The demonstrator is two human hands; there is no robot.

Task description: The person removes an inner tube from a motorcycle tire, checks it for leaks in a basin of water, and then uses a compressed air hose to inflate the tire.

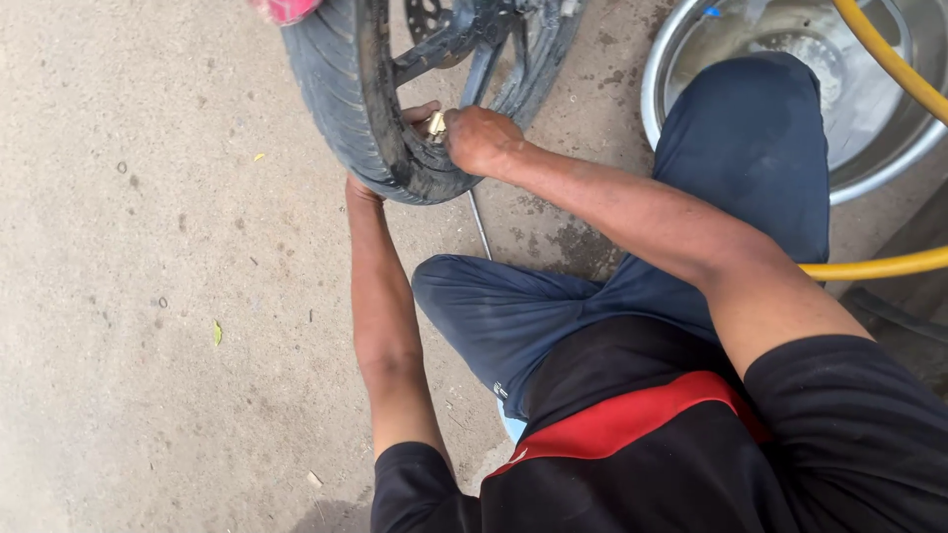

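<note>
Fingers of my right hand (481,138) pinch the small brass valve (435,123) at the rim of the tyre (346,89), while my left hand (420,114), mostly hidden behind it, shows no readable grip.

You are working on a black motorcycle tyre (341,89) that is standing upright on the ground, sitting at about 12 o'clock from you and running off the top edge of the view. Its tread is showing ribbed grooves and looking dusty and worn, and its lowest curve is touching the ground. Inside it, the dark spoked rim (464,44) is showing. At the rim's inner edge, toward 1 o'clock of the tyre's lowest point, a small brass-coloured valve (435,124) is sticking out, pointing in toward the hub, partly hidden so its tip is staying unclear.
</note>
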